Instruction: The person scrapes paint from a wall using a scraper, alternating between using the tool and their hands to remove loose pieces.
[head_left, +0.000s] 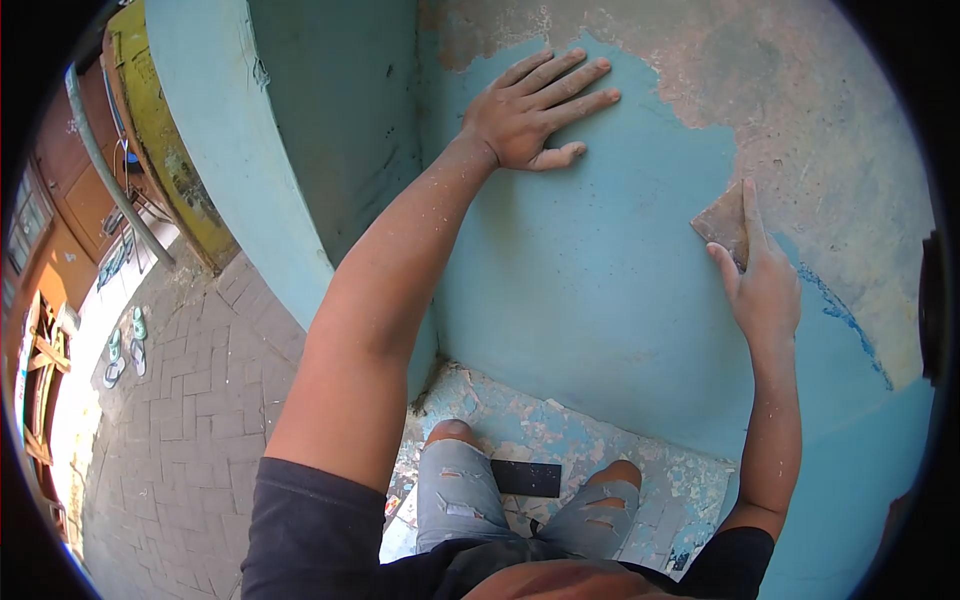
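My left hand (530,112) lies flat on the blue painted wall (600,270), its fingers spread, near the upper left corner of the wall. In my right hand (762,280) is a flat, dirty scraper blade (724,222), its index finger stretched along it and the thumb at its lower side. The blade rests against the wall at the ragged border between blue paint and bare plaster (830,120). Its handle, if any, is hidden by the hand. A darker blue ragged line runs down the edge of the paint to the right of this hand.
Paint flakes (560,425) cover the floor around my knees, with a dark flat piece (527,478) between them. A blue pillar (240,130) stands left of the wall. Farther left are brick paving (180,400), sandals (138,340) and a yellow panel (165,130).
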